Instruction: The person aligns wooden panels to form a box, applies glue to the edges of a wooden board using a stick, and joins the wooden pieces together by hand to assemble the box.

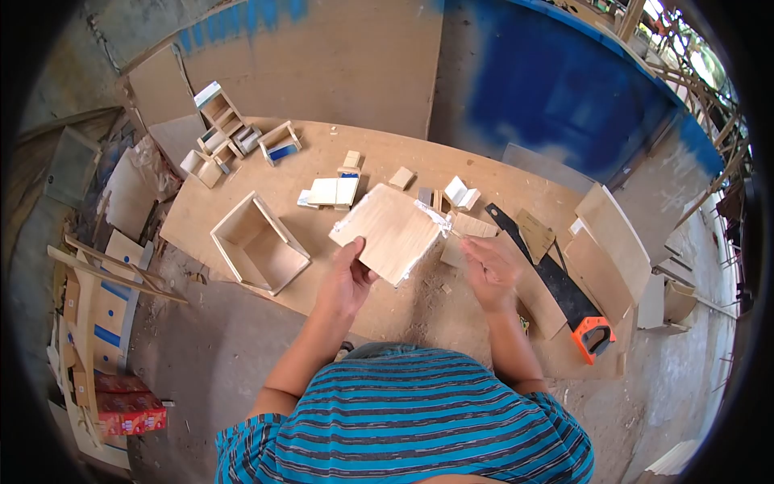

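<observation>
While the left hand (347, 281) grips a square wooden panel (391, 232) by its lower left edge, thumb on top, the panel sits tilted at the centre of the frame, above the worktable (192, 219). White paste (434, 214) marks its edges, thickest near the right corner. The right hand (490, 270) is just right of that corner, fingers curled together; whether they pinch something small cannot be told.

To the left of the panel, an open wooden box (280, 260) rests on the tabletop with its opening facing up and left. Small wooden assemblies (226, 133) cluster in the upper left, and loose blocks (401, 177) lie just beyond the panel. Right of centre, a handsaw (558, 282) lies diagonally, its orange handle (593, 337) toward the lower right, beside a tall angled board (617, 242).
</observation>
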{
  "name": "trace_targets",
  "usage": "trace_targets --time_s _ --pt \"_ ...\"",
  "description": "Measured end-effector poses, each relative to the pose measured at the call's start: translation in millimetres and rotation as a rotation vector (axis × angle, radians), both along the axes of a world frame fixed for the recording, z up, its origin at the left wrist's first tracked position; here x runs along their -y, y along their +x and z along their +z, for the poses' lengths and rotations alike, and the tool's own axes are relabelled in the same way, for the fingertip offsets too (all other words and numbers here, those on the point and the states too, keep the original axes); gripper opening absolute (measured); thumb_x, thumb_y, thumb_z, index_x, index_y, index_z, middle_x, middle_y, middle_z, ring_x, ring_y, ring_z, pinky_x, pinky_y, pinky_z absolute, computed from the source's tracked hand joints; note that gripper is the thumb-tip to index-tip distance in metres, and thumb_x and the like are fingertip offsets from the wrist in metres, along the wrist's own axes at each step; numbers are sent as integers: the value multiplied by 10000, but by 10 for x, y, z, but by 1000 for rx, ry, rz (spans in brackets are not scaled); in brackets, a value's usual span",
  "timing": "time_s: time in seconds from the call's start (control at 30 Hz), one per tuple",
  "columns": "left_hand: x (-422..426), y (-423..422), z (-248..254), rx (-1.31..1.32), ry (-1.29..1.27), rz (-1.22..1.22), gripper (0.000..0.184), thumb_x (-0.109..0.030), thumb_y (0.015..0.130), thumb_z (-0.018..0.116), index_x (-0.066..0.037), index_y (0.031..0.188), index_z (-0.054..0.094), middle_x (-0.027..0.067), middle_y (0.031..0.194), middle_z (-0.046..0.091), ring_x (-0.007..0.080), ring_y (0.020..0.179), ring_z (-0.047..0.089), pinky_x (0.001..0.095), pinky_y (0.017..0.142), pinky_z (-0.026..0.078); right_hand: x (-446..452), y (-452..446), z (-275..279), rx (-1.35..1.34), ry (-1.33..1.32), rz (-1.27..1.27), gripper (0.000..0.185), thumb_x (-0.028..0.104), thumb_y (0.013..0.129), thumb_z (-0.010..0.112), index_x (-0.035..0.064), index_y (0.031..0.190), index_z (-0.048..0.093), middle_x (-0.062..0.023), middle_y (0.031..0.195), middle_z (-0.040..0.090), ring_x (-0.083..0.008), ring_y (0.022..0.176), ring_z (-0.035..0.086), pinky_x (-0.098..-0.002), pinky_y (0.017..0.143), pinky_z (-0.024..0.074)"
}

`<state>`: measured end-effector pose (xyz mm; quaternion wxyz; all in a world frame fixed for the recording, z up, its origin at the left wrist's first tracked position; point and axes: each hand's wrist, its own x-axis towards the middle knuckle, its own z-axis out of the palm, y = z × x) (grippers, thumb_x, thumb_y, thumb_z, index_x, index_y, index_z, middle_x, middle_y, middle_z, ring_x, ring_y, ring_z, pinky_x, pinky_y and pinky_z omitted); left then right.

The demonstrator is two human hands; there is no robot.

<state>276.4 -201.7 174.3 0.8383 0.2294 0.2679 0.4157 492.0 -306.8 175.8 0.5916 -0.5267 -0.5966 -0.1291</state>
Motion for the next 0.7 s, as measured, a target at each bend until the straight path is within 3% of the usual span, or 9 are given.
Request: trace_targets --time_s 0.07,0.17,0.27,0.47,0.57,0.7 --pt "-11 -16 131 4 100 -9 227 -189 911 600 -38 1079 575 52 864 666 130 645 639 238 476 503 31 27 -7 21 -4 -9 271 -82 688 719 52 924 727 -89 906 692 -236 744 653 -293 631 525" --pt "-40 -17 128 39 53 -49 242 -187 919 587 -24 1096 567 68 894 667 141 651 642 234 485 513 73 51 41 147 7 -52 275 -81 679 721 52 919 727 -85 917 689 -237 739 649 -298 626 525" --pt "2 25 188 10 -127 -10 227 -185 926 574 -18 1080 568 75 905 669 144 648 639 231 481 507 79 67 102 259 26 -92 265 -93 675 724 32 908 721 -92 916 685 -242 746 648 -299 635 528" --pt "-23 -11 138 32 -252 -62 229 -170 928 574 -16 1094 546 80 916 670 152 681 657 240 485 527 177 79 149 344 -25 -95 271 -91 664 729 10 915 717 -96 916 681 -240 759 645 -299 641 533" --pt "-78 -53 -35 113 -221 -104 238 -166 927 574 -17 1111 544 77 935 670 154 713 665 239 508 544 209 143 120 363 -20 -83 301 -58 657 716 23 947 716 -77 940 677 -229 745 638 -300 622 530" --pt "-77 -16 120 34 -102 -6 245 -175 930 569 -18 1118 551 75 933 671 147 731 667 241 524 549 290 203 174 392 -38 -101 296 -58 658 722 29 941 714 -79 931 677 -232 735 647 -300 618 535"
